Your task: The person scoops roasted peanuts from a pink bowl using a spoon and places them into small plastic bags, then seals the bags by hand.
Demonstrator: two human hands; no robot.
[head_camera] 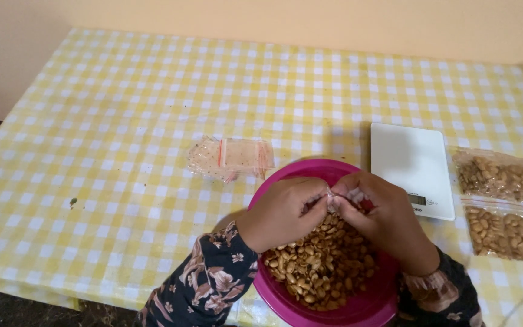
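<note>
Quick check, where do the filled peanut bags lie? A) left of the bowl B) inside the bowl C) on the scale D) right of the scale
D: two filled bags lie on the tablecloth just right of the white scale; only empty bags lie up and left of the pink bowl, and the scale's top is bare.
</note>
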